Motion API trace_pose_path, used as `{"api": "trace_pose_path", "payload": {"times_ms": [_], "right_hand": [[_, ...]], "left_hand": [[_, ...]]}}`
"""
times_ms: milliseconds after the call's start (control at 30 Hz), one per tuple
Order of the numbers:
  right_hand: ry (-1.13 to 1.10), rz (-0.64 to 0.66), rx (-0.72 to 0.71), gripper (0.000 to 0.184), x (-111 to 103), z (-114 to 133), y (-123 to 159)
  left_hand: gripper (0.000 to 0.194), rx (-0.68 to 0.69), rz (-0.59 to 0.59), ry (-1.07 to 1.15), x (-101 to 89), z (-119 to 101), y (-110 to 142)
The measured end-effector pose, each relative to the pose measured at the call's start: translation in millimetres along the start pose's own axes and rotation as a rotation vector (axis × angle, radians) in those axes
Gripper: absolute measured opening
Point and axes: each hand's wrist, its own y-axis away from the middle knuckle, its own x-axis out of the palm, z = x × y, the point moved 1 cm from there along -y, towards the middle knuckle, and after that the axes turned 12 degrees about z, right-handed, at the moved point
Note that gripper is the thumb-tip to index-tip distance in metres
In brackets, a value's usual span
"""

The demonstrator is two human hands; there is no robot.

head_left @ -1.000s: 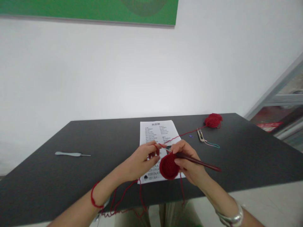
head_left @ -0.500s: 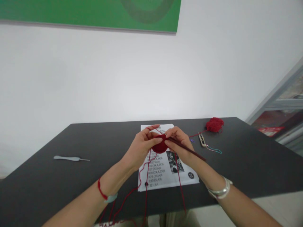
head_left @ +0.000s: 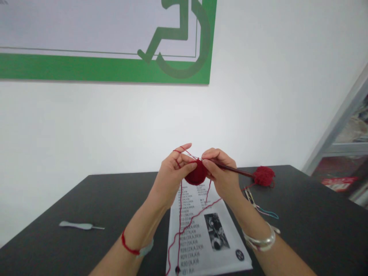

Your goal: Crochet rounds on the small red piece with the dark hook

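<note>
My left hand [head_left: 172, 172] pinches a round dark red crochet piece [head_left: 196, 175], with red yarn wound over its raised forefinger. My right hand [head_left: 221, 174] grips a dark brown crochet hook [head_left: 234, 170] whose tip meets the piece's top edge. Both hands are raised above the black table [head_left: 86, 199]. Red yarn strands [head_left: 180, 226] hang from the piece across a printed pattern sheet [head_left: 205, 230]. A red yarn ball [head_left: 263, 175] lies on the table at the right, behind the hook's handle.
A light grey crochet hook [head_left: 80, 226] lies on the table at the left. Small snips with a teal cord [head_left: 258, 205] lie to the right of the sheet. A green and white sign [head_left: 115, 42] hangs on the white wall. A glass-fronted frame [head_left: 342, 153] stands at far right.
Both hands have risen with the crochet piece and hook, away from the sheet. The camera has tilted up, showing more of the wall sign and the sheet lower in view.
</note>
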Motion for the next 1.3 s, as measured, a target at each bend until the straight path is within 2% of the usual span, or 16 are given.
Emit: {"api": "trace_pose_path", "payload": {"times_ms": [67, 167, 233, 300, 400, 567, 633, 733, 900, 967, 1100, 1200, 1300], "right_hand": [[0.202, 0.006, -0.084, 0.005, 1.3, -1.9, 1.2], [0.564, 0.008, -0.257, 0.013, 1.6, -6.1, 2.4], [0.701, 0.021, -0.371, 0.015, 0.9, -9.0, 2.6], [0.739, 0.027, -0.44, 0.014, 0.1, -10.8, 2.3], [0.605, 0.029, -0.425, 0.013, -1.5, -11.7, 1.0], [0.136, 0.054, -0.129, 0.008, -7.1, -15.4, -3.9], [0.029, 0.058, -0.08, 0.01, -7.2, -17.1, -5.1], [-0.007, 0.024, -0.103, 0.008, -3.8, -18.3, -4.1], [0.181, -0.009, -0.23, 0.007, -0.7, -14.6, 2.7], [0.149, 0.005, -0.151, 0.007, -3.4, -12.9, 3.1], [-0.084, 0.099, 0.083, 0.013, -9.7, -9.3, -2.7], [-0.214, 0.145, 0.144, 0.016, -11.3, -6.2, -7.6], [-0.256, 0.176, 0.143, 0.016, -10.8, -5.2, -8.5]], "left_hand": [[0.054, -0.007, -0.035, -0.009, -2.3, 1.5, -0.5], [0.055, -0.041, -0.045, 0.037, -5.2, 2.7, -2.7], [0.056, -0.063, -0.037, 0.062, -6.8, 2.6, -3.5], [0.057, -0.078, -0.033, 0.057, -8.3, 2.4, -3.1], [0.06, -0.094, -0.04, 0.043, -9.9, 2.1, -0.9], [0.06, -0.073, -0.051, 0.065, -10.1, 0.7, 0.5], [0.061, -0.065, -0.047, 0.063, -10.4, 0.1, 0.3], [0.06, -0.075, -0.026, 0.111, -11.4, 0.2, 0.7], [0.055, -0.133, 0.01, 0.197, -9.7, 0.9, 2.9], [0.056, -0.102, -0.015, 0.144, -7.8, -0.4, 3.6], [0.059, -0.053, -0.037, 0.02, -4.8, -2.5, 3.7], [0.06, -0.038, -0.039, -0.026, -4.5, -1.3, 2.8], [0.056, -0.022, -0.073, -0.089, -5.9, 0.6, 1.6]]}}
